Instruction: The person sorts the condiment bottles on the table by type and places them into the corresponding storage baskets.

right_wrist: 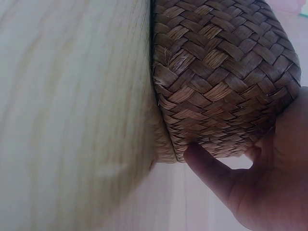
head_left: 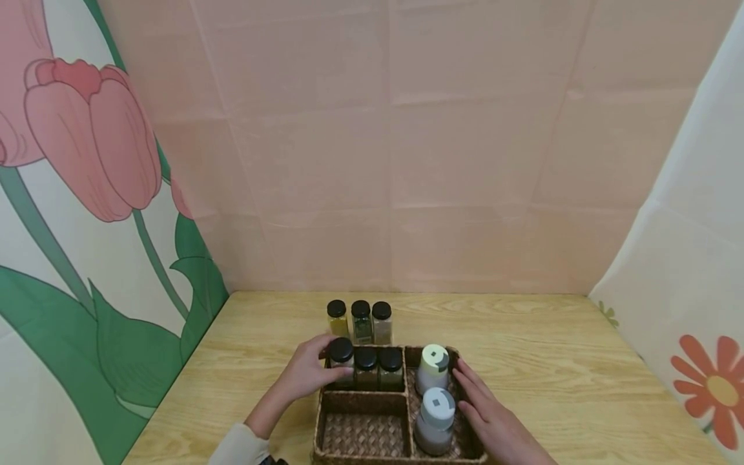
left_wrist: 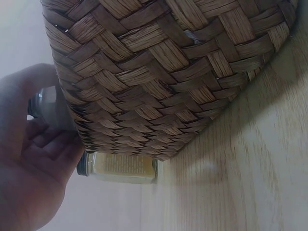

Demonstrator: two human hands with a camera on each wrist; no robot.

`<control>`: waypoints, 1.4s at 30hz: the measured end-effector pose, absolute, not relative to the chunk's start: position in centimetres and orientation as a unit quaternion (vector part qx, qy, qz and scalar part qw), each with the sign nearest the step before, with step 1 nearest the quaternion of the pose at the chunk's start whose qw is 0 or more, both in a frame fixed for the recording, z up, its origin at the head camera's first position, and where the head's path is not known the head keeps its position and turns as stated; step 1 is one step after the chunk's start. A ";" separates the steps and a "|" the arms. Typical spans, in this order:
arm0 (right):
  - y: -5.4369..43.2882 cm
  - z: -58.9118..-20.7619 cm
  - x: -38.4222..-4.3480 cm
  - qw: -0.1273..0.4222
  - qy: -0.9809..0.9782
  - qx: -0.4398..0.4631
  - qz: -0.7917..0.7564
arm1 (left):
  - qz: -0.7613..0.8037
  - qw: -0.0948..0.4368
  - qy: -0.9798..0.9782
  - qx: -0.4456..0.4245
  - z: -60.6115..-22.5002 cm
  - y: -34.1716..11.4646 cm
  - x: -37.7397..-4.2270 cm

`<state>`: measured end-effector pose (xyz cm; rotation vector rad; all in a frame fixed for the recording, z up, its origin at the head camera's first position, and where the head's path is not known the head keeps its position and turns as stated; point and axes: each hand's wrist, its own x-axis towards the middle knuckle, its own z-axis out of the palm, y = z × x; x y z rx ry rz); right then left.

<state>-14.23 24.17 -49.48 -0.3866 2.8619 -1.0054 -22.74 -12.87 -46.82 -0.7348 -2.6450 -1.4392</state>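
Note:
My left hand (head_left: 308,369) grips a black-capped spice jar (head_left: 341,352) at the left end of the back left compartment of a woven basket (head_left: 363,394). In the left wrist view this jar (left_wrist: 50,108) shows between thumb and fingers at the rim. Two more black-capped jars (head_left: 366,359) (head_left: 391,360) stand beside it in that compartment. My right hand (head_left: 485,403) rests on the basket's right side with fingers extended; in the right wrist view one finger (right_wrist: 209,166) presses the woven wall. Two grey-bodied jars with pale caps (head_left: 435,361) (head_left: 438,407) stand in the right compartment.
Behind the basket, three black-capped jars (head_left: 337,318) (head_left: 361,321) (head_left: 382,321) stand on the wood-grain table (head_left: 523,349). The front left compartment (head_left: 366,434) shows its woven floor. Printed cloths hang at the back and both sides.

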 end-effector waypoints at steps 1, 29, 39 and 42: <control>24.2 -49.5 -14.2 0.042 0.935 -0.127 -0.328 | -0.464 0.021 -0.853 -0.237 -46.8 -12.9 -22.7; 24.2 -49.6 -14.5 0.046 0.937 -0.121 -0.325 | -0.340 -0.024 -0.903 -0.264 -45.3 -12.5 -23.6; 24.2 -49.5 -14.3 0.030 0.937 -0.124 -0.324 | -0.317 -0.039 -0.910 -0.264 -44.7 -12.2 -23.7; 24.2 -49.5 -14.3 0.026 0.938 -0.125 -0.322 | -0.313 -0.044 -0.912 -0.263 -44.6 -12.1 -23.8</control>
